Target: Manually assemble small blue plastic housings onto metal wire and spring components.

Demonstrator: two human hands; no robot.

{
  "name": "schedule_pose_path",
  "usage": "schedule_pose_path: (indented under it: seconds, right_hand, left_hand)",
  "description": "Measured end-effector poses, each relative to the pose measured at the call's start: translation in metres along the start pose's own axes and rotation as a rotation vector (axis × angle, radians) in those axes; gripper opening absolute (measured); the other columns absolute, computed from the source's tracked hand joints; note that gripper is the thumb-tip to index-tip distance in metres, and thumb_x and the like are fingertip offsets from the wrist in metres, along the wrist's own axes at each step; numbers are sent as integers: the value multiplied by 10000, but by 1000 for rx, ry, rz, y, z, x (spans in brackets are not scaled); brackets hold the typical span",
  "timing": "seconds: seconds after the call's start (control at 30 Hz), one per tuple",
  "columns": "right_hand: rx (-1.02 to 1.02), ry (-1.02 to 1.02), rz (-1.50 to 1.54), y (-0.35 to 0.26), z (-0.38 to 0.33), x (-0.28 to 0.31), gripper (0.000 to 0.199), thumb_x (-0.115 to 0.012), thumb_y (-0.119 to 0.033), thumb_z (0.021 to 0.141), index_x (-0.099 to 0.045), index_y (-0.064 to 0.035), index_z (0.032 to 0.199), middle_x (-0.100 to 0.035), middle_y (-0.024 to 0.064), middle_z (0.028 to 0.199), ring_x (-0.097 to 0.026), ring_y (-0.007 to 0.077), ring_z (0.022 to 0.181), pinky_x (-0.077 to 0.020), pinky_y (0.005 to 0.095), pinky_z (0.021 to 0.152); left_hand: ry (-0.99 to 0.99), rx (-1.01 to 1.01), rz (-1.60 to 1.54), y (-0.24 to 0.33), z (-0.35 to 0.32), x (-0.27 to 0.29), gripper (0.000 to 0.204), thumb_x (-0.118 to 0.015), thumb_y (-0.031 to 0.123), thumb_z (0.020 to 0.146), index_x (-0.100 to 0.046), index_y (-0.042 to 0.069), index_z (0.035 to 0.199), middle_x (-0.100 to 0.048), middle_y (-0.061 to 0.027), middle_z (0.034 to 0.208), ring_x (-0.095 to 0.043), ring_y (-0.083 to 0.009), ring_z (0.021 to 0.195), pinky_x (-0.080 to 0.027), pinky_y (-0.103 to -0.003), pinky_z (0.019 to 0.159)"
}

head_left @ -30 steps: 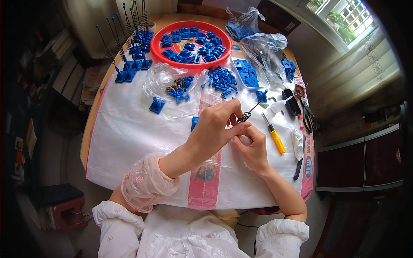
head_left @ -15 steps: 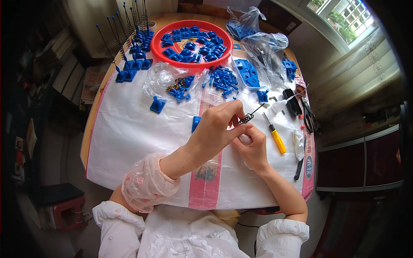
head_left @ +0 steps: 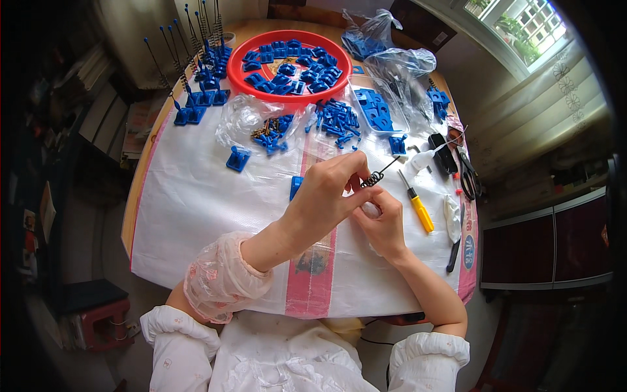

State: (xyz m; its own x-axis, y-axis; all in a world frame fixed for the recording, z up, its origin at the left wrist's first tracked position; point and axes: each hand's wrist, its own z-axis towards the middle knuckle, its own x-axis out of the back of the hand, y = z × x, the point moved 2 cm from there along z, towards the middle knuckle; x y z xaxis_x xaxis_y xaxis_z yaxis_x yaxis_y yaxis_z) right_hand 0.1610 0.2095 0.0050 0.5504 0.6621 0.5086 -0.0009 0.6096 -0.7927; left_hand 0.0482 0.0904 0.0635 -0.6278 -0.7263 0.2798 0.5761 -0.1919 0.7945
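My left hand and my right hand meet over the middle right of the table. Between their fingertips is a black coil spring, its straight wire end pointing up and to the right. The left fingers pinch the coil from above; the right thumb and fingers close on its lower side, where the rest of the piece is hidden. Partly behind my left wrist lies a blue plastic part. A yellow-handled screwdriver rests just right of my right hand.
A red round tray of blue parts stands at the back. Left of it, blue bases carry upright springs. Blue pegs, a clear bag and a plastic box lie in front. Scissors and a white bottle sit right.
Almost nothing differs. Both hands keep their hold on the spring in the same place, and the whole view has shifted very slightly.
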Motion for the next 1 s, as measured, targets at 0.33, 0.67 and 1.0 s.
schedule_pose_path:
  seconds: [0.33,0.67,1.0]
  right_hand:
    - [-165,33,270,5,3,10,73,-668,1,848,-649,17,917,-681,47,867,-644,124,781,-503,263,690]
    - [-135,-153,209,5,5,21,165,-704,-64,828,-646,21,957,-682,37,817,-628,95,764,-492,238,693]
    - [-139,-106,139,8,0,13,111,-681,-43,813,-639,28,887,-674,85,815,-634,108,760,-497,247,705]
  left_hand:
    - [4,2,10,2,0,2,272,-805,142,786,-561,23,810,-606,-52,685,-605,-137,620,-482,-277,576]
    - [-5,-7,10,2,-1,1,264,-807,127,780,-567,26,821,-608,-46,685,-612,-132,620,-480,-270,576]
    - [-2,13,-26,3,-2,1,252,-804,117,777,-577,22,830,-613,-53,692,-613,-137,628,-484,-275,583]
